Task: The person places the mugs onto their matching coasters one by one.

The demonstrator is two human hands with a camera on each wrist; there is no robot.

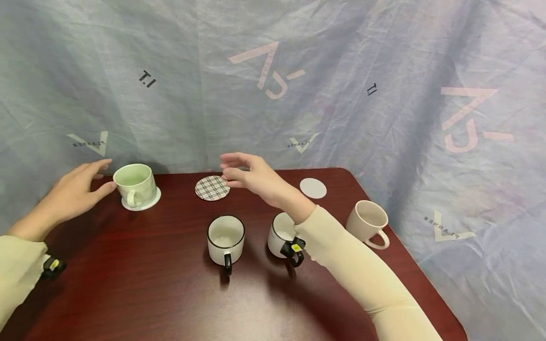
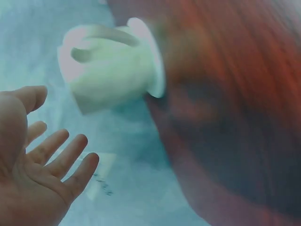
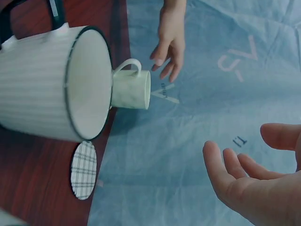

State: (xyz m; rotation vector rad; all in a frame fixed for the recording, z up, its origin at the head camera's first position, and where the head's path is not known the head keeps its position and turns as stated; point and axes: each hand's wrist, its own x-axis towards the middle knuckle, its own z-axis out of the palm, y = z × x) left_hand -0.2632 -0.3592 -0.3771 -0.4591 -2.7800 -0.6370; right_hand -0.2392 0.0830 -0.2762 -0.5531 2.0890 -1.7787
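Green cup (image 1: 133, 183) seated on coaster, left hand (image 1: 77, 192) released beside it; right hand (image 1: 249, 173) slack over plaid coaster (image 1: 212, 188); three cups unplaced on worktop (image 1: 149, 284).

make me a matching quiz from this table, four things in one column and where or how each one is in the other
Things:
1. green cup
2. plaid coaster
3. white coaster
4. beige cup

Places or states:
a. bare, far right of the table
b. under the right hand
c. on a coaster by the left hand
d. near the right edge, handle toward the viewer

Pairs: 1-c, 2-b, 3-a, 4-d
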